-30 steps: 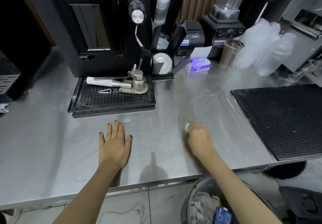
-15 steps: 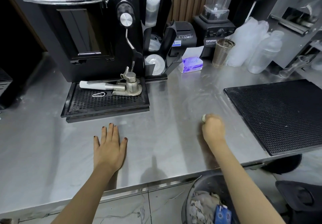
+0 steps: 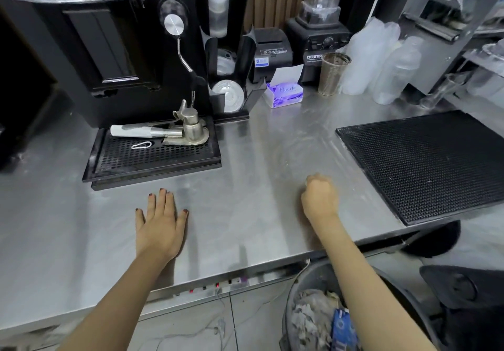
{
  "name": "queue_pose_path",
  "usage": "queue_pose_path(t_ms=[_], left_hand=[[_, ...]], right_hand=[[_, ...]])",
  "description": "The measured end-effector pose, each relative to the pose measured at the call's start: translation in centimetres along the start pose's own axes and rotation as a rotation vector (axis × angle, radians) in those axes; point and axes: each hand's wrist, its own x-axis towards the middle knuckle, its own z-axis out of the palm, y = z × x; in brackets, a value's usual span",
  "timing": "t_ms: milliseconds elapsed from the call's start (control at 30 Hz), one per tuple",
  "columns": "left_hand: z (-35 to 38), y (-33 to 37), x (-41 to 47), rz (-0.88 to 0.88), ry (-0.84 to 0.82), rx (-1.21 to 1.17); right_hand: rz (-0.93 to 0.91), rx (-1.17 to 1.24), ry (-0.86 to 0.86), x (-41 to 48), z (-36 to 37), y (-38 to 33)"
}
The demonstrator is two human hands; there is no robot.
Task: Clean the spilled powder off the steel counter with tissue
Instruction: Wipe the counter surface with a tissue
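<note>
black perforated mat point(image 3: 431, 165), purple-white tissue box point(image 3: 285, 94).

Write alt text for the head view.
A person's right hand presses a closed fist on the steel counter beside a black mat, any tissue hidden in its grip; the left hand lies flat near a drip tray.

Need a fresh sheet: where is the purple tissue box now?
In the head view, the purple-and-white tissue box sits at the back of the steel counter, between the black lid holder on its left and the ribbed metal cup on its right.
</note>
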Motion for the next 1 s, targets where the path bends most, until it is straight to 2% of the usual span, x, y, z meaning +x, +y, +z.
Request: queue_pose_path(t_ms=[67, 167, 233, 300, 433, 500, 633, 700, 767, 900, 1000], left_hand=[[-0.2, 0.3, 0.0, -0.025, -0.009, 0.031], [-1.2, 1.9, 0.1, -0.039, 0.053, 0.222], [-1.5, 4.4, 0.1, -0.001, 0.090, 0.232], [-1.4, 7.2, 0.3, 0.115, 0.126, 0.167], [-0.1, 13.4, 1.5, 0.432, 0.085, -0.028], [0.3, 15.6, 2.6, 0.481, 0.056, -0.092], [1.3, 17.7, 4.8, 0.456, -0.005, -0.068], [1.9, 17.9, 5.7, 0.422, -0.032, -0.028], [2.4, 17.9, 6.1, 0.389, -0.058, 0.026], [2.6, 18.0, 6.3, 0.372, -0.060, 0.023], [2.7, 18.2, 6.2, 0.372, -0.069, 0.014]], right_hand=[[-0.139, 0.032, 0.026, -2.4, 1.2, -1.7], [-0.405, -0.002, -0.006, -7.6, 1.9, -2.7], [-0.475, -0.016, -0.024, -8.7, 0.7, -1.0], [-0.353, -0.074, 0.012, -6.8, -0.7, 2.0], [0.079, -0.020, 0.153, -1.1, -2.5, 7.4], [0.062, -0.008, 0.159, -1.9, -2.0, 6.2], [-0.276, -0.004, 0.127, -7.5, -0.1, 3.5], [-0.305, 0.011, 0.135, -7.9, -0.3, 4.5], [-0.232, -0.039, 0.181, -5.6, -1.2, 6.0], [0.079, -0.032, 0.014, 3.3, -2.1, 7.5], [0.073, 0.111, -0.014, 5.7, -1.5, 5.9]])
